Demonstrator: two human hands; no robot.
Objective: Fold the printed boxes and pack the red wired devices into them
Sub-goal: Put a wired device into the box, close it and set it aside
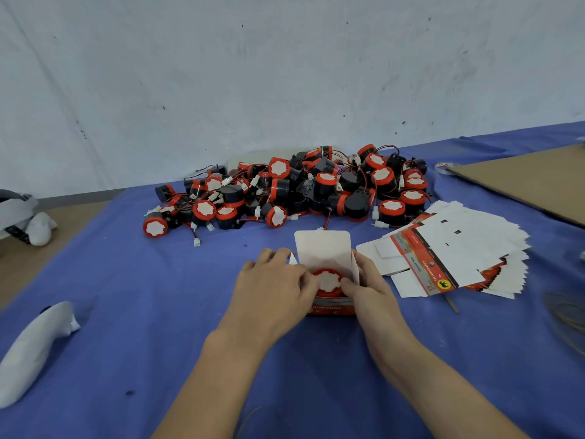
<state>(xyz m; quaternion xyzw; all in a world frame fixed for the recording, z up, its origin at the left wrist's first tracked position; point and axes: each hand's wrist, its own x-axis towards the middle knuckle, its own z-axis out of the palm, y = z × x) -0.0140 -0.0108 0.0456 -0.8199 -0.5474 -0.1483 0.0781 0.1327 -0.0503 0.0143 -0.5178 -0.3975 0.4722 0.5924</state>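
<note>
Left hand (272, 280) and right hand (370, 289) closed on either side of a small printed box (332, 307), near the front middle of the blue cloth (142, 327). Left fingers curled over the box's left wall, tips against the rim of the red wired device (327, 280). Right thumb pressed on the device's right edge, other fingers wrapped round the right wall.

Device in the open box, face up: round red body, white scalloped label on top, rim still above the front wall. Box white inside, lid flap upright at the back, front panel red and grey with blurred lettering.

Beyond the box, a heap of red-and-black devices (285, 191) with thin wires and white plugs. Just right of the right hand, a fanned stack of flat box blanks (459, 255).
</note>
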